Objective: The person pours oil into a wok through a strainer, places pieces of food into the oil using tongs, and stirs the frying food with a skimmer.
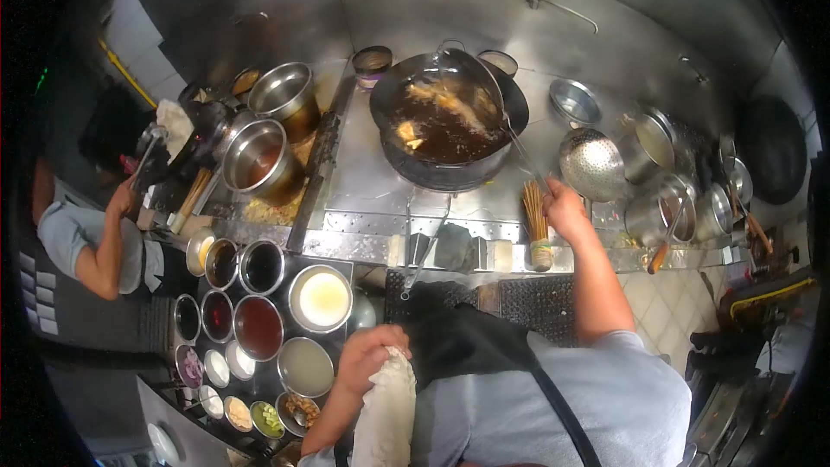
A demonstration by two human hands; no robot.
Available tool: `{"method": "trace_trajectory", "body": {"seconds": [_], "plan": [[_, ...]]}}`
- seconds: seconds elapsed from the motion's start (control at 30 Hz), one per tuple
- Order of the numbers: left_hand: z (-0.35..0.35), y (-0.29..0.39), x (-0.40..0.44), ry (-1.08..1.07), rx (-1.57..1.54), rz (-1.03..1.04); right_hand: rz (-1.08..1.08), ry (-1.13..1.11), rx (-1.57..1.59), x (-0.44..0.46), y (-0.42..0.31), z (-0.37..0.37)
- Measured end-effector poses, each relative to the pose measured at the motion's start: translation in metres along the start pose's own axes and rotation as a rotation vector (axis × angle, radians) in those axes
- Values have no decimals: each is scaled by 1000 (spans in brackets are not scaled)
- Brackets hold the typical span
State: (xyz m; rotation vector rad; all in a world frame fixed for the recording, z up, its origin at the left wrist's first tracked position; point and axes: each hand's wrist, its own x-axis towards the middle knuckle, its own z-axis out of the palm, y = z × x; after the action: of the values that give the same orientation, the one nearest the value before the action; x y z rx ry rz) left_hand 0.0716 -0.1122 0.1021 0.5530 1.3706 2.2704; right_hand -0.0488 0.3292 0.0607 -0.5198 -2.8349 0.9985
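Note:
My right hand (566,207) is closed round the end of a long thin metal handle (523,151). This handle reaches over the near right rim of a dark wok (385,112); the tool's head is hard to make out in the oil. Golden pieces of frying food (445,102) float in the bubbling brown oil, and a paler clump (408,133) sits at the left. Near my waist, my left hand (372,355) is closed on a whitish cloth (386,411) that hangs down in front of me.
A bamboo brush (536,220) stands beside my right hand. A perforated ladle (591,164) and metal pots (650,143) are at the right. Sauce bowls (258,327) crowd the left. Another person's arm (108,238) works over a pan at far left.

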Motion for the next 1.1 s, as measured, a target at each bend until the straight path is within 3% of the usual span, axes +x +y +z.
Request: {"method": "trace_trajectory", "body": {"seconds": [0.07, 0.17, 0.27, 0.37, 0.47, 0.67, 0.87, 1.1], "plan": [[6, -3, 10, -13, -4, 1, -60, -26, 9, 0, -10, -21], [16, -7, 18, -13, 14, 5, -87, 163, -271, 24, 8, -20], [24, -10, 26, -5, 71, 29, -44, 83, -212, 61, 38, -16], [36, -13, 27, 25, 65, 56, 266, -252, 300, 79, 30, -19], [40, -18, 22, 29, 11, 56, 329, -374, 699, 91, 22, -13], [49, -15, 13, 59, 56, 67, 281, -561, 941, 104, 22, 11], [47, -14, 15, 32, 49, 57, 224, -544, 791, 77, 24, -1], [50, -10, 27, 7, 80, 54, 26, -370, 313, 70, 31, -13]]}}
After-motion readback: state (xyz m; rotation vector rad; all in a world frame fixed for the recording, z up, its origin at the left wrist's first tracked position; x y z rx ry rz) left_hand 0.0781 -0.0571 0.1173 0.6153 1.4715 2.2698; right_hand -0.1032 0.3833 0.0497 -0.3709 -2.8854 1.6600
